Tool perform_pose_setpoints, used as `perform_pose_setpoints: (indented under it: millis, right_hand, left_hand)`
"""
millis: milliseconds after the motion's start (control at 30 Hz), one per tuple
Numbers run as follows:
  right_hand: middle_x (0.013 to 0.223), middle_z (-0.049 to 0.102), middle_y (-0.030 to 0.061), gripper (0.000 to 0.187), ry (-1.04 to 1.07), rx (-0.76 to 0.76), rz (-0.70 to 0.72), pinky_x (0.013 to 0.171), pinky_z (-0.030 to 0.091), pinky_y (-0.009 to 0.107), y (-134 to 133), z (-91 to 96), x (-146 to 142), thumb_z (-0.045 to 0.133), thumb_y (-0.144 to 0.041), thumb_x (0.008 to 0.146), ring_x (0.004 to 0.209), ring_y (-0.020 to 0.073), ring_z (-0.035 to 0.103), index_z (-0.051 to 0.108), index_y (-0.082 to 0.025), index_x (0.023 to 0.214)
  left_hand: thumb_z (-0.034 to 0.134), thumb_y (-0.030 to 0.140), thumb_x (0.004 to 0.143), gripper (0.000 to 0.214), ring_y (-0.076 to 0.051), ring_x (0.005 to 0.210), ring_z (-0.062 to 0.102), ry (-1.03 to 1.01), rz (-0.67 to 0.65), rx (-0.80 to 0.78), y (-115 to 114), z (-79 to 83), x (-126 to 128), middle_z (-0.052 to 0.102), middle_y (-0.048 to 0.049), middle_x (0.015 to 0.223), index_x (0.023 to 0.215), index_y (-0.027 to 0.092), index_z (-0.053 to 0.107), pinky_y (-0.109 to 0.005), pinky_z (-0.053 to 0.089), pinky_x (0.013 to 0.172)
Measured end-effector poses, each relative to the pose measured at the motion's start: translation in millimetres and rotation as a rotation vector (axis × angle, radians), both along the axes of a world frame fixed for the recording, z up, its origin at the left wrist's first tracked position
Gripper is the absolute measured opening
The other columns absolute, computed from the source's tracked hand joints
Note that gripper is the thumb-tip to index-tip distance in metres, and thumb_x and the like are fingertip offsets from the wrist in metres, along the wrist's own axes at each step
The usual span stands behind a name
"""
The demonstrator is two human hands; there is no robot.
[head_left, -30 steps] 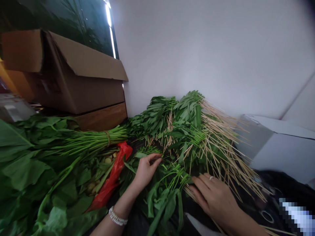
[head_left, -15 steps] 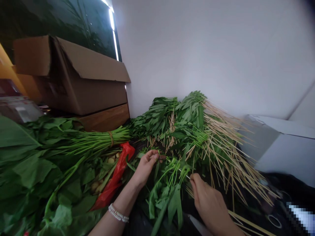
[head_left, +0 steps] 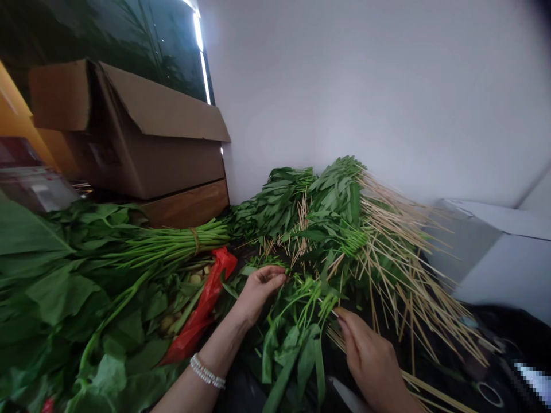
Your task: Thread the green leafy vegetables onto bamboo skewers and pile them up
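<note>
My left hand (head_left: 258,289), a beaded bracelet on its wrist, curls over the top of a small loose bunch of leafy green stems (head_left: 297,327), fingers pressed on the stems. My right hand (head_left: 365,358) is closed in a pinch on a thin bamboo skewer (head_left: 329,310) whose tip goes into that same bunch. Behind them lies a heap of greens threaded on many bamboo skewers (head_left: 379,252), fanned out to the right.
A tied bundle of long green stalks (head_left: 167,244) and broad leaves fill the left. A red plastic bag (head_left: 202,312) lies beside my left forearm. Cardboard boxes (head_left: 142,137) stand at back left, a white box (head_left: 499,252) at right, a white wall behind.
My right hand went from lying flat on the skewers to a pinch on one skewer, drawing back slightly. My left hand's fingers shifted on the stems. The view moved a little.
</note>
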State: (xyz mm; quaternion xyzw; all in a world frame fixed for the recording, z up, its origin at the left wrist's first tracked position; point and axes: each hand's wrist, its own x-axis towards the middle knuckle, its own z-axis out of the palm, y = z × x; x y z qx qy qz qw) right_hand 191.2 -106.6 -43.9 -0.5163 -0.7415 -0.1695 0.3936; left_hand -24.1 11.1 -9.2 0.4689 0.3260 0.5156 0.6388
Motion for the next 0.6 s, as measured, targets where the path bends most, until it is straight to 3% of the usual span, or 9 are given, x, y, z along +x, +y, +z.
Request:
perform_pose_setpoints:
  millis: [233,600]
  right_hand:
    - [0.101,0.070,0.0031,0.027,0.077,-0.077,0.068,0.073,0.053,0.021,-0.9,-1.6,2.7,0.036,-0.017,0.096,0.087,0.0133,0.069,0.052,-0.020,0.117]
    - [0.100,0.071,0.0022,0.026,0.093,-0.087,0.093,0.073,0.054,0.021,-1.3,-3.6,0.0,0.038,-0.016,0.095,0.088,0.0129,0.069,0.054,-0.020,0.114]
  left_hand:
    - [0.085,0.027,0.060,0.027,-0.009,0.064,0.056,0.053,0.009,0.010,-0.6,-4.5,0.7,0.069,-0.0002,0.072,0.081,0.016,0.074,-0.021,0.042,0.064]
    - [0.086,0.028,0.057,0.025,-0.007,0.058,0.052,0.044,0.011,0.010,-5.8,1.9,3.6,0.065,0.0024,0.064,0.075,0.016,0.074,-0.019,0.038,0.058]
